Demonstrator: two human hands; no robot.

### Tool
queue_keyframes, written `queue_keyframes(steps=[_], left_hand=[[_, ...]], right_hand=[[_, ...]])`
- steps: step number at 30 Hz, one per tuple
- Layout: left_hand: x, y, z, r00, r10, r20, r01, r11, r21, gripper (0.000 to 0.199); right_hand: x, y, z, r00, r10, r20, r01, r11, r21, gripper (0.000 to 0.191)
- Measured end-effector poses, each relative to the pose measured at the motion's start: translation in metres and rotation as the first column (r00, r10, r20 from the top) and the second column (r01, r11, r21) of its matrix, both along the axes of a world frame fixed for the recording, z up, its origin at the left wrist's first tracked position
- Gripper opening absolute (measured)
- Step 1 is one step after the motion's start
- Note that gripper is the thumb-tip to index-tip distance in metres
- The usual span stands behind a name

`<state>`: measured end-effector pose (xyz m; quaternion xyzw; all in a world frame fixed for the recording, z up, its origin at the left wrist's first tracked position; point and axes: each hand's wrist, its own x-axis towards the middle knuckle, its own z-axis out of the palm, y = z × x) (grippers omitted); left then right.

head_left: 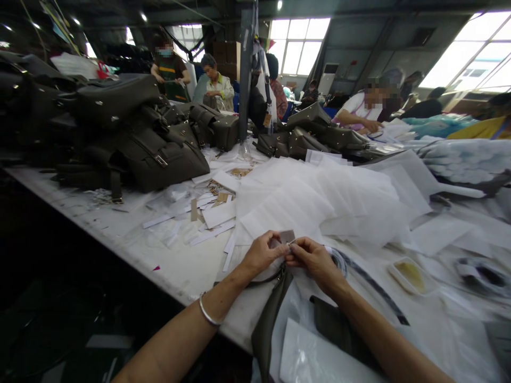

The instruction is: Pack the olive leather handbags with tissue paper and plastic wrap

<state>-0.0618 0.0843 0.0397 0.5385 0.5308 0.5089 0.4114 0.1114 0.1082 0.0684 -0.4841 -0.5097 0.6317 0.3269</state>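
Close together above the near table edge are my left hand [263, 254] and my right hand [313, 260]. The left one pinches a small grey-brown tag [287, 235] between thumb and fingers. My right hand's thumb and forefinger are closed at the tag's lower edge, on what looks like a thin pale string [290, 243]. Just below the hands, a dark olive handbag [271, 314] stands partly open, with white wrapping [315, 351] in it. Its strap end lies under my fingers. My forearm hides part of the bag.
Thin white foam sheets [287, 197] spread across the table beyond my hands. Dark bags [159, 149] are heaped at the far left, with paper strips [215, 215] before them. A small plastic tray [411, 275] sits at right. Several people work behind a post [244, 80].
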Motion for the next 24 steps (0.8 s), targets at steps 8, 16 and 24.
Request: queue_keyframes(steps=[8, 16, 24], left_hand=[[-0.008, 0.002, 0.000, 0.987, 0.083, 0.136, -0.070, 0.993, -0.095, 0.034], [-0.028, -0.012, 0.024, 0.864, -0.450, 0.227, 0.495, 0.844, -0.208, 0.043], [-0.033, -0.018, 0.039, 0.701, -0.668, 0.251, 0.712, 0.672, -0.203, 0.031]], right_hand=[[0.014, 0.004, 0.017, 0.995, -0.046, 0.086, 0.040, 0.997, 0.066, 0.042], [0.085, -0.025, 0.052, 0.964, 0.001, 0.266, -0.030, 0.994, 0.106, 0.047], [0.229, -0.144, 0.064, 0.925, -0.131, 0.357, 0.245, 0.923, -0.295, 0.046]])
